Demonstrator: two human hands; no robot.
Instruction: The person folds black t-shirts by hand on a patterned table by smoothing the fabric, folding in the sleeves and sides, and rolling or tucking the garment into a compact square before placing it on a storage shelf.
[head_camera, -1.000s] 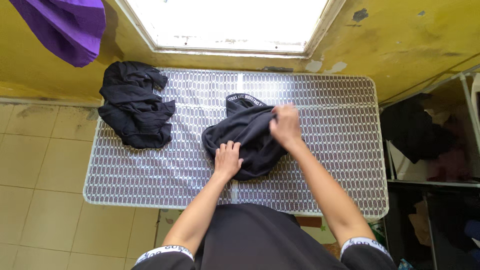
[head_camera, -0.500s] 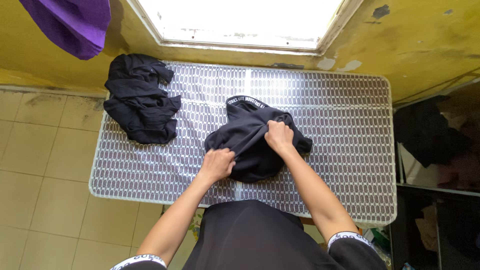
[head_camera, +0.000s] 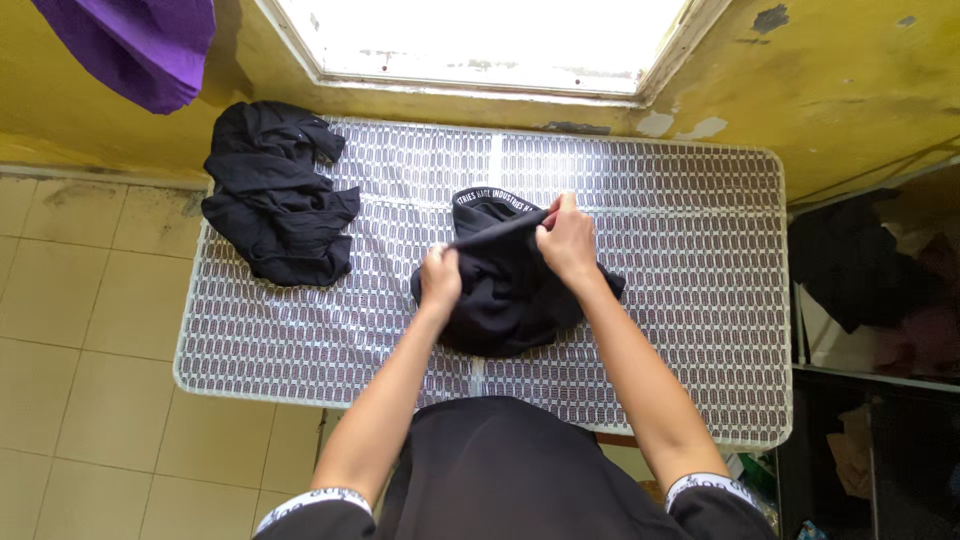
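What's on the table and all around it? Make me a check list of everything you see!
Surface: table with a patterned mesh-look top, standing on a tiled floor.
Job's things: black garment with a lettered waistband, bunched up at the table's middle.
Clutter: crumpled black clothes pile at the table's far left corner.
Grippers: left hand and right hand both pinch a fold of the black garment, pulling it taut between them.
Cables: nothing seen.
Surroundings: bright window in a worn yellow wall; purple cloth hanging at upper left; dark shelves with clothes on the right.
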